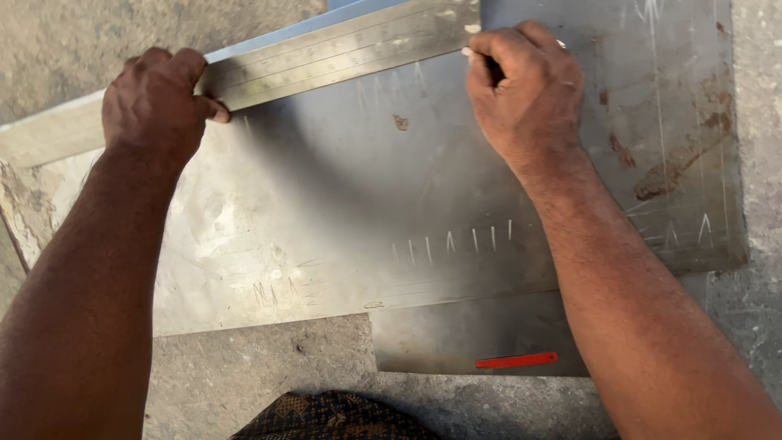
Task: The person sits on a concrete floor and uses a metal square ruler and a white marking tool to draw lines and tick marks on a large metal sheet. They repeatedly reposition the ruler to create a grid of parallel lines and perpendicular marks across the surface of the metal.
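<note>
A grey metal sheet (342, 195) lies flat on a concrete floor, with chalk tick marks and rust stains on it. Across its far edge lies a long metal straightedge (342, 49), slanting up to the right. My left hand (155, 102) presses down on the straightedge near its left part, fingers curled over it. My right hand (521, 85) is closed on a small white marking piece (467, 52), whose tip touches the sheet just below the straightedge's right end.
A smaller metal piece (456, 334) sticks out from under the sheet's near edge, and a red marker-like stick (516, 360) lies on it. Rough concrete floor (244, 383) surrounds the sheet. Patterned dark cloth (334, 415) shows at the bottom edge.
</note>
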